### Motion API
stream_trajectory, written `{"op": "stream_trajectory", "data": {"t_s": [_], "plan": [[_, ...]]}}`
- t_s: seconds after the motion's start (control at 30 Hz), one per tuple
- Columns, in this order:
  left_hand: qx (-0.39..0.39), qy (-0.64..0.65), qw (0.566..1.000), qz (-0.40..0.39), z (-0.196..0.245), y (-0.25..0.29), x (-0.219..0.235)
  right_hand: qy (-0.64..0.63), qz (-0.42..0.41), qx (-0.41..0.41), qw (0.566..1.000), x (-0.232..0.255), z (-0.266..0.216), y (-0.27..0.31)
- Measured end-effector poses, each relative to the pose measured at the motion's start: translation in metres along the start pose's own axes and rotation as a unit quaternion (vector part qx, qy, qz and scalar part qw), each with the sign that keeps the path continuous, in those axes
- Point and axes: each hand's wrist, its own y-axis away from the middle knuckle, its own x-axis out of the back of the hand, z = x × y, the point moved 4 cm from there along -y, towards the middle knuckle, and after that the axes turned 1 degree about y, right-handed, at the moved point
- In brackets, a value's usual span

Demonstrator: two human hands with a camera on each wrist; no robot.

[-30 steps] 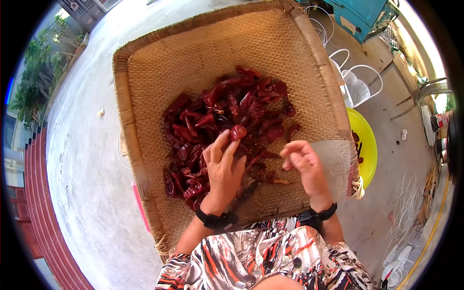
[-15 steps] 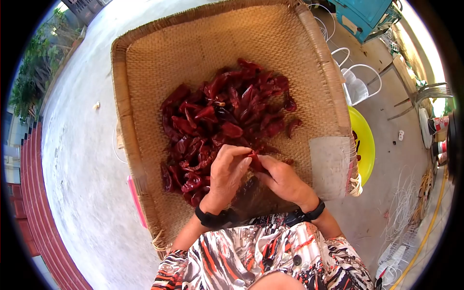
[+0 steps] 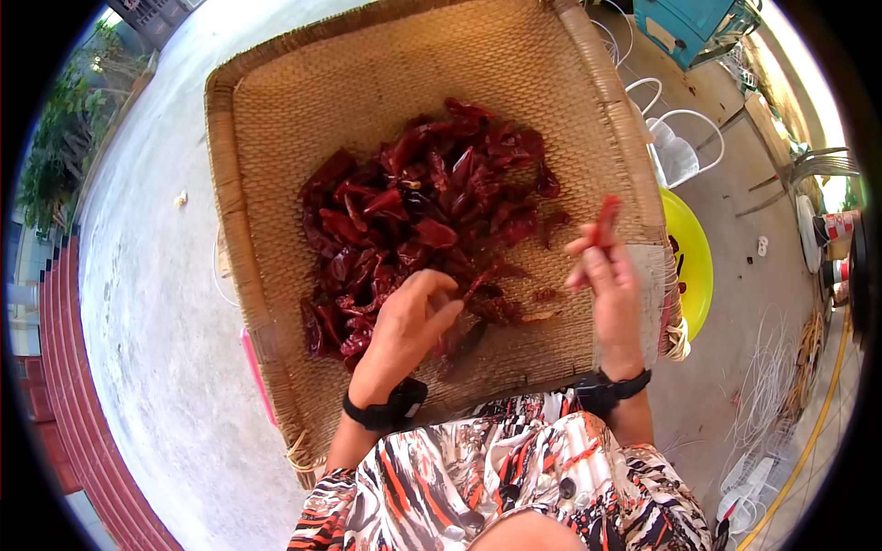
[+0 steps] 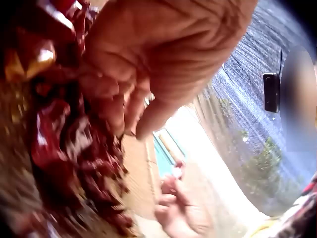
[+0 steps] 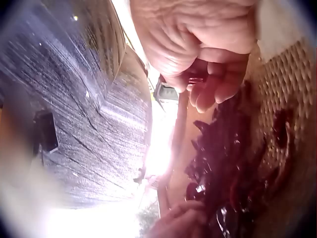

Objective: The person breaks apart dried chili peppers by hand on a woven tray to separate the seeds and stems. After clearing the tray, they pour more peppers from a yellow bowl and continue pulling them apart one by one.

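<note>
A heap of dark red dried chilies (image 3: 418,207) lies in a woven basket (image 3: 303,101). My right hand (image 3: 614,294) is raised over the basket's right side, pinching a red piece of chili (image 3: 607,220) that points up from thumb and fingers. In the right wrist view a bit of that red piece shows between the fingertips. My left hand (image 3: 404,331) hovers at the near edge of the heap, fingers loosely bent. From the left wrist, its thumb tip and fingers (image 4: 116,109) stand apart with nothing seen between them, close beside wrinkled chilies (image 4: 74,144).
Beyond the basket's right rim stands a yellow basin (image 3: 694,275) with some dark red pieces in it. White handled containers (image 3: 678,156) and a teal box (image 3: 689,32) are at the upper right. Coiled white wire (image 3: 767,386) lies on the concrete floor.
Both hands came together on a chili half a second ago, then parted. My right hand has moved right and up with a red piece; my left has drawn back slightly left.
</note>
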Motion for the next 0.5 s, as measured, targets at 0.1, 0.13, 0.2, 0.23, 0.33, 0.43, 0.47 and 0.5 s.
{"op": "stream_trajectory", "data": {"t_s": [0.1, 0.13, 0.2, 0.23, 0.33, 0.43, 0.47, 0.5], "plan": [[-0.052, -0.19, 0.977, -0.076, 0.002, 0.013, -0.004, -0.236, 0.084, 0.06, 0.966, 0.054, -0.003, -0.011], [-0.051, -0.218, 0.97, -0.093, 0.004, 0.017, -0.005, -0.325, 0.099, 0.076, 0.938, 0.068, -0.002, -0.013], [-0.081, -0.248, 0.958, -0.119, 0.006, 0.023, -0.007, -0.334, 0.113, 0.06, 0.934, 0.075, -0.008, -0.011], [-0.096, -0.262, 0.951, -0.132, 0.007, 0.026, -0.009, -0.333, 0.101, 0.049, 0.936, 0.076, -0.007, -0.011], [-0.081, -0.249, 0.953, -0.154, 0.001, 0.025, -0.02, -0.051, 0.063, -0.018, 0.997, 0.053, 0.001, -0.001], [-0.073, -0.215, 0.964, -0.138, -0.003, 0.02, -0.025, 0.269, -0.105, -0.053, 0.956, 0.018, 0.006, 0.008], [-0.067, -0.205, 0.968, -0.131, -0.004, 0.018, -0.026, 0.313, -0.12, -0.03, 0.942, 0.01, 0.004, 0.01], [-0.068, -0.193, 0.973, -0.106, -0.004, 0.015, -0.026, 0.355, -0.134, -0.006, 0.925, 0.001, 0.0, 0.012]]}}
